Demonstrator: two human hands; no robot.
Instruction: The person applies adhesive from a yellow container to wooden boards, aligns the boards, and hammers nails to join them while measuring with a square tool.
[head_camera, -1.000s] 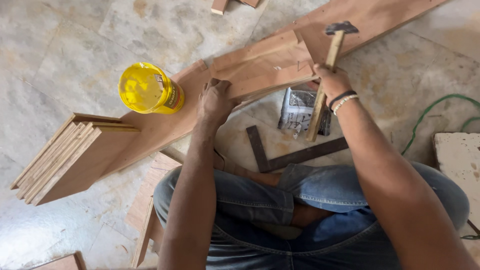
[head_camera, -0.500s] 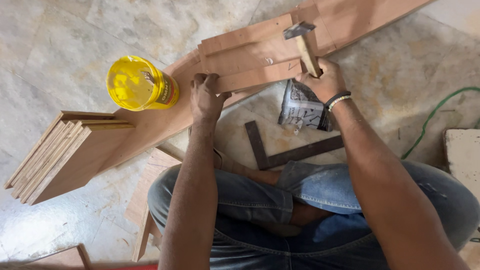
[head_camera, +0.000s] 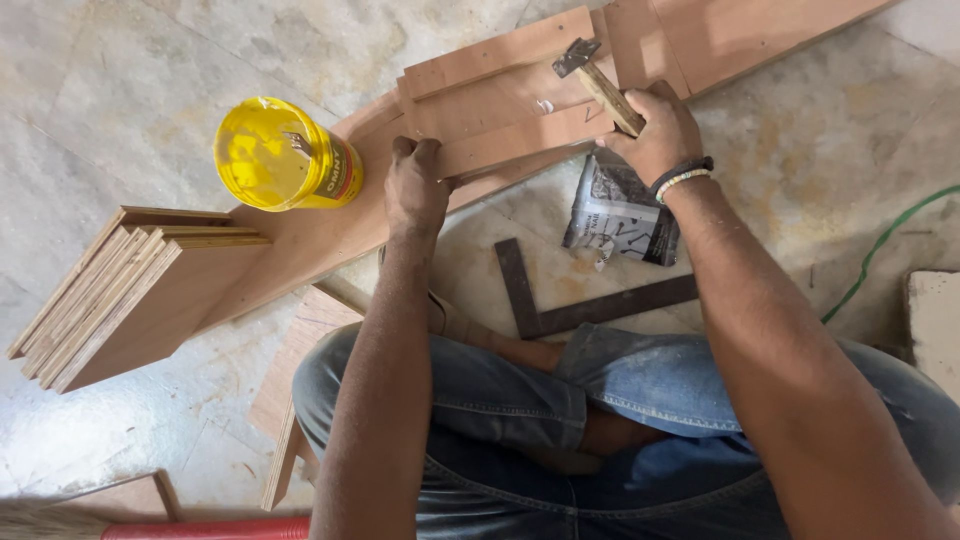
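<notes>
My right hand (head_camera: 655, 135) grips the wooden handle of a hammer (head_camera: 597, 80), whose metal head is down close to a narrow plywood strip (head_camera: 510, 142). That strip lies on a long plywood board (head_camera: 330, 235) running across the floor. My left hand (head_camera: 415, 185) presses down on the board's edge at the left end of the strip. More short strips (head_camera: 490, 65) lie just beyond it on the board.
A yellow plastic tub (head_camera: 285, 155) stands on the board to the left. Several stacked plywood panels (head_camera: 120, 290) lie at the left. A metal try square (head_camera: 570, 305) and a grey packet of nails (head_camera: 620, 210) rest on the floor near my knees. A green cable (head_camera: 880, 245) runs at right.
The hammer has swung down from raised to low over the strip. My left hand stays pressed on the board. The camera has shifted slightly.
</notes>
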